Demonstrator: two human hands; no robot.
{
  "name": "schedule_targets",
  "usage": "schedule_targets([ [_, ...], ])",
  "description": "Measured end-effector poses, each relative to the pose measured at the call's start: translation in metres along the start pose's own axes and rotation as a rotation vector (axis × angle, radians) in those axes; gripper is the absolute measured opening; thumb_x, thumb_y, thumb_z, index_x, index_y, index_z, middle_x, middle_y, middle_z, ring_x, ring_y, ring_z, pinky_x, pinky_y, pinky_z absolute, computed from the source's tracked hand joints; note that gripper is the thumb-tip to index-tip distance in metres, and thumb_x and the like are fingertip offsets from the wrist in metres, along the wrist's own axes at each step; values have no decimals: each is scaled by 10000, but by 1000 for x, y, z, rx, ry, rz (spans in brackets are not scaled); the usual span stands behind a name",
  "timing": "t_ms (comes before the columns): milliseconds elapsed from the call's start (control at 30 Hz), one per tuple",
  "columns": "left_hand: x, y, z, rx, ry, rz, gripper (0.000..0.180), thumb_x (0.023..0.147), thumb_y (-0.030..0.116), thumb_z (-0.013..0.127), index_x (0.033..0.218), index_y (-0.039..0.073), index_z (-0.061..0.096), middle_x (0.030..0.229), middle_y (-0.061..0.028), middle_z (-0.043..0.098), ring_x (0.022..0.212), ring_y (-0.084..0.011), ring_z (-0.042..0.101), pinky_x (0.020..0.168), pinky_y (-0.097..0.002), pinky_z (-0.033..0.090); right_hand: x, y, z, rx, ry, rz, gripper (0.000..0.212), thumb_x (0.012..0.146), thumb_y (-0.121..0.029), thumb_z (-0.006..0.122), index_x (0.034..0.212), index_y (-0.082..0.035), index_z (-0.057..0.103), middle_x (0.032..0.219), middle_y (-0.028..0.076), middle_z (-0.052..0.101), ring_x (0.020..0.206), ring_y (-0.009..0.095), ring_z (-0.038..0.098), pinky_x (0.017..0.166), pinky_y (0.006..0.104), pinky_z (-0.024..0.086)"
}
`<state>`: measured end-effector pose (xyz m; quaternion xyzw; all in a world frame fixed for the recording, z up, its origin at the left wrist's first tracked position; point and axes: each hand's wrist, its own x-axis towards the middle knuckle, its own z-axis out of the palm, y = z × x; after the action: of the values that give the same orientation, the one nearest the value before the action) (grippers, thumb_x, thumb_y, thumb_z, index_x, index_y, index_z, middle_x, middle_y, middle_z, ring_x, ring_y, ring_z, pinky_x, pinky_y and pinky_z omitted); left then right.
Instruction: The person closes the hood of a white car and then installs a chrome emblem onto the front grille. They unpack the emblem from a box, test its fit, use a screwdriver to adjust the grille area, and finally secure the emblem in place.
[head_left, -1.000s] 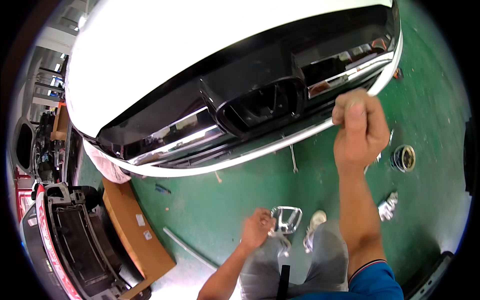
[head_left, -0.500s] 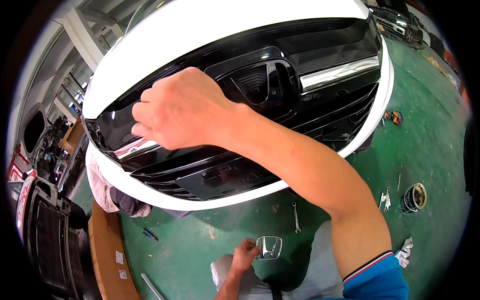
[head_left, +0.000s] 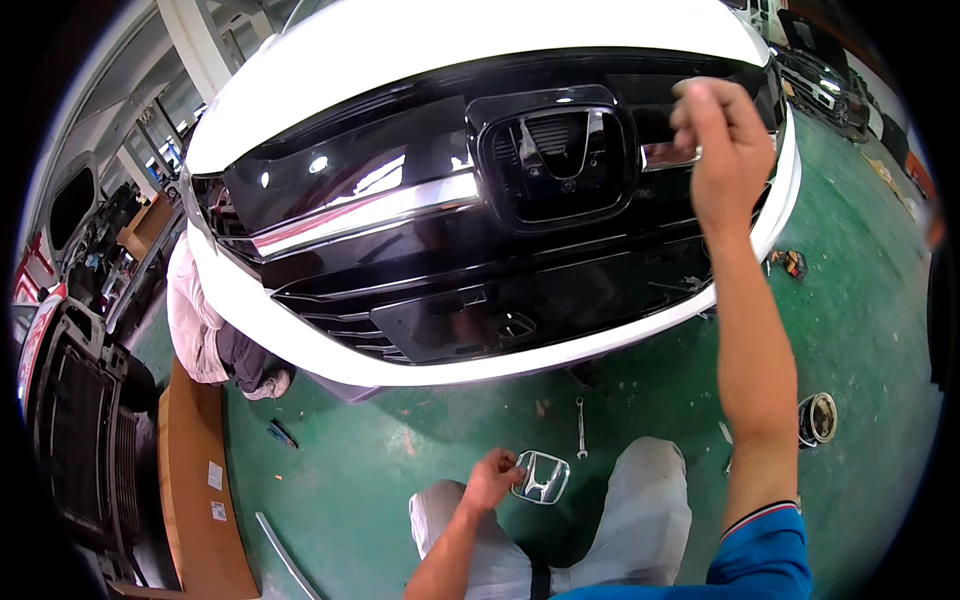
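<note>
Over my lap, my left hand [head_left: 491,480] pinches the left edge of a chrome car badge [head_left: 543,480] with an open frame around its emblem. My right hand [head_left: 730,150] is raised at the right part of the car's black front grille [head_left: 380,235], its fingers curled closed; whatever may be in them is hidden. It overlaps the right chrome strip, and I cannot tell whether it touches. Left of it, the badge recess [head_left: 560,165] in the grille's middle shows bare black plastic. A long chrome strip [head_left: 370,212] runs left from that recess.
A wrench [head_left: 581,428] and pliers [head_left: 283,433] lie on the green floor. To the right are an open can [head_left: 818,420] and a power tool [head_left: 792,264]. A cardboard box [head_left: 200,480] stands at left, near another person's leg and shoe [head_left: 268,384] beside the bumper.
My right hand has swung from the grille's left side across to its right side, uncovering the recess and left chrome strip. The left hand still holds the badge over my lap.
</note>
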<state>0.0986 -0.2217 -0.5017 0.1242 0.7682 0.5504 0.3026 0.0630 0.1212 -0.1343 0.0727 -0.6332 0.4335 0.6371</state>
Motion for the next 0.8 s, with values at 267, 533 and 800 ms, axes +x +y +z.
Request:
schedule_targets([
  [267, 10, -12, -2, -22, -34, -5, 210, 852, 36, 680, 1015, -27, 565, 781, -88, 666, 685, -130, 626, 591, -288, 492, -18, -22, 103, 20, -325, -615, 134, 838, -116, 713, 733, -40, 675, 612, 34, 582, 507, 115, 539, 468, 253, 406],
  [533, 15, -19, -2, -25, -27, -31, 200, 845, 44, 693, 988, -33, 577, 762, -95, 670, 659, -130, 635, 580, -281, 501, -73, -25, 125, 77, -496, -705, 350, 752, -250, 752, 608, -109, 466, 570, 25, 419, 478, 212, 483, 423, 338, 371],
  [800, 7, -31, -20, 0, 9, -30, 221, 841, 64, 694, 1000, -45, 587, 765, -106, 682, 672, -144, 644, 591, -292, 511, -78, -12, 34, -49, -716, -464, 182, 775, -202, 742, 673, -108, 624, 646, 20, 590, 563, 214, 591, 502, 313, 468],
])
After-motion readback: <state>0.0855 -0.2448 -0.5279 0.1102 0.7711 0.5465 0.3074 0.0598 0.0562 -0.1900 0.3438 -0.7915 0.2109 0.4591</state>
